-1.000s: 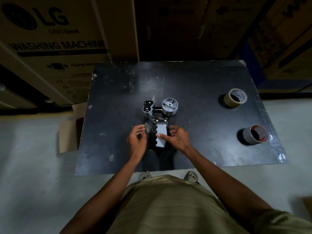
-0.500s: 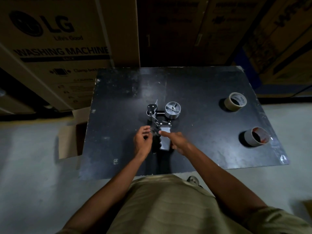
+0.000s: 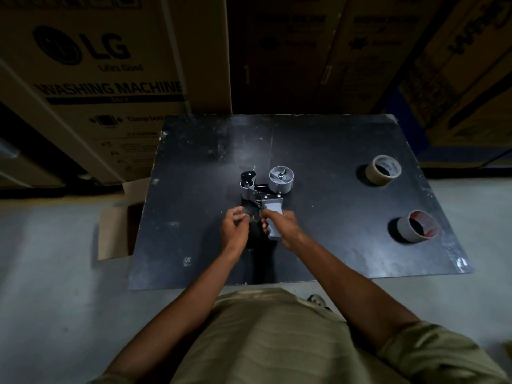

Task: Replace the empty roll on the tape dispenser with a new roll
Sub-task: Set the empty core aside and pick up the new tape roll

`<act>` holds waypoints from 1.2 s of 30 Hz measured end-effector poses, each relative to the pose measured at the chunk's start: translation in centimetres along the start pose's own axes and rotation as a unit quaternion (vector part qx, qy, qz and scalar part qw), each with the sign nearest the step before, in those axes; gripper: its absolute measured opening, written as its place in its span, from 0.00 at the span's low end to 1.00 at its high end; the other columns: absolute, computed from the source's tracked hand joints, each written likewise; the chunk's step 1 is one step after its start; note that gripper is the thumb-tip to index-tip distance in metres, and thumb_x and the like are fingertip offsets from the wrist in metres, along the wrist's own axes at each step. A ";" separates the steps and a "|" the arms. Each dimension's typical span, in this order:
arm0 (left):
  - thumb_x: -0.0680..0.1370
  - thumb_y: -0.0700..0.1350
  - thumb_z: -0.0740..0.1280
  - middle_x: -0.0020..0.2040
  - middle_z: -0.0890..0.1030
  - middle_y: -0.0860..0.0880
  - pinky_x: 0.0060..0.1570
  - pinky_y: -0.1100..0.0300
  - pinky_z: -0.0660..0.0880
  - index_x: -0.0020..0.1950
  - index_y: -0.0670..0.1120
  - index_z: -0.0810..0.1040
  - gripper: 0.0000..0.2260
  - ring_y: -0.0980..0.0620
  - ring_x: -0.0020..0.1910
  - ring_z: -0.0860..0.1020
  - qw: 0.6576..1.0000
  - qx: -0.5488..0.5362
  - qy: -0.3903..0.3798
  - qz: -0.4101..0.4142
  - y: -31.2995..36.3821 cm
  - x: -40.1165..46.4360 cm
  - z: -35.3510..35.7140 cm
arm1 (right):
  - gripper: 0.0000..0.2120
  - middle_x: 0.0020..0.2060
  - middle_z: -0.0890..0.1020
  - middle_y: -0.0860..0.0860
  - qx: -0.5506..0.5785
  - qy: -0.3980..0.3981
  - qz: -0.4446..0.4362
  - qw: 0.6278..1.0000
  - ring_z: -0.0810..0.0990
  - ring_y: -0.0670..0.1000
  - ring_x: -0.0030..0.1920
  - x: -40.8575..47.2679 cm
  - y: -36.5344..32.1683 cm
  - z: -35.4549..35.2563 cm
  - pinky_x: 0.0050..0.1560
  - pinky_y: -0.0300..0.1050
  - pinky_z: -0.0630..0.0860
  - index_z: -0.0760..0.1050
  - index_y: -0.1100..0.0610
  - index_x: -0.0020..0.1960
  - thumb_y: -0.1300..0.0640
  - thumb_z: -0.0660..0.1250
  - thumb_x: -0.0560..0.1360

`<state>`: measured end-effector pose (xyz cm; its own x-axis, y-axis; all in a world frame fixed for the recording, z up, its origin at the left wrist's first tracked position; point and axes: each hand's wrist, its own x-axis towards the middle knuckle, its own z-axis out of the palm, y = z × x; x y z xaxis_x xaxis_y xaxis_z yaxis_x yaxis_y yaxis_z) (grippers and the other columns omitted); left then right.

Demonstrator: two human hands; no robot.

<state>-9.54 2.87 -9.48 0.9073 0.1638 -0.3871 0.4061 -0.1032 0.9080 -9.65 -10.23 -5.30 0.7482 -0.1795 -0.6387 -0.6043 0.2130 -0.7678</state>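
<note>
Dispenser [image 3: 266, 195] on board, hub bare | right hand [image 3: 282, 227] clamps its grey handle; left hand [image 3: 234, 225] beside, fingers loosely curled, empty | rigid, light, sharp blade: hold handle | tape roll [image 3: 383, 169] well right of right hand.

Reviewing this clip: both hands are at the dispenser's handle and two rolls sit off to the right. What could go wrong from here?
1. The right hand grips only the handle of the tape dispenser; it might tip or slide on the black board.
2. The cutter end lies close to the left hand, so a slip could nick fingers.
3. The red-lined roll looks like a bare core; grabbing it rather than the tan roll would waste the swap.
</note>
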 end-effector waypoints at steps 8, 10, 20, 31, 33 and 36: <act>0.82 0.44 0.62 0.55 0.79 0.44 0.43 0.58 0.78 0.70 0.45 0.67 0.17 0.49 0.47 0.81 0.985 -0.161 -0.019 -0.066 5.2 -2.6 2.0 | 0.02 0.30 0.76 0.56 0.032 -0.041 -0.022 0.998 0.74 0.49 0.25 -2.6 -2.7 -1.4 0.26 0.40 0.72 0.78 0.65 0.44 0.66 0.69 0.72; 0.82 0.45 0.61 0.56 0.79 0.43 0.45 0.57 0.78 0.68 0.45 0.69 0.14 0.44 0.53 0.81 0.978 -0.193 -0.027 -0.076 6.8 -3.1 2.3 | 0.02 0.30 0.76 0.56 0.039 -0.042 -0.034 0.998 0.73 0.49 0.24 -3.9 -4.2 -1.9 0.25 0.40 0.71 0.77 0.65 0.45 0.67 0.68 0.73; 0.81 0.47 0.62 0.45 0.81 0.45 0.53 0.53 0.79 0.49 0.45 0.77 0.07 0.49 0.46 0.81 0.919 -0.371 -0.100 -0.086 17.4 -9.6 2.2 | 0.04 0.31 0.77 0.55 -0.011 -0.079 -0.116 0.990 0.73 0.48 0.26 -14.1 -13.2 -5.8 0.28 0.42 0.71 0.78 0.65 0.47 0.65 0.70 0.74; 0.69 0.56 0.74 0.55 0.84 0.42 0.56 0.53 0.81 0.58 0.40 0.79 0.25 0.48 0.55 0.84 0.919 -0.347 -0.153 -0.110 23.8 -15.7 1.5 | 0.05 0.31 0.78 0.53 -0.075 -0.099 -0.147 0.981 0.74 0.47 0.27 -21.5 -16.5 -8.9 0.28 0.39 0.73 0.78 0.63 0.48 0.62 0.71 0.75; 0.69 0.54 0.75 0.55 0.84 0.42 0.55 0.52 0.81 0.55 0.42 0.80 0.21 0.48 0.56 0.83 0.923 -0.336 -0.147 -0.112 24.1 -15.9 1.8 | 0.06 0.31 0.79 0.53 -0.087 -0.095 -0.149 0.980 0.75 0.47 0.27 -21.8 -16.6 -9.1 0.28 0.39 0.73 0.78 0.63 0.49 0.62 0.71 0.75; 0.71 0.52 0.76 0.57 0.82 0.41 0.55 0.52 0.81 0.55 0.43 0.79 0.19 0.47 0.57 0.82 0.921 -0.338 -0.144 -0.130 24.2 -15.8 2.3 | 0.06 0.31 0.79 0.53 -0.090 -0.089 -0.148 0.981 0.75 0.47 0.27 -22.0 -16.6 -9.3 0.27 0.39 0.73 0.78 0.64 0.49 0.62 0.72 0.75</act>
<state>-13.75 -4.48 18.26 0.8201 -0.1808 -0.5430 0.5411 0.5536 0.6330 -18.65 -18.77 21.02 0.9247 -0.0332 -0.3793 -0.3795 0.0005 -0.9252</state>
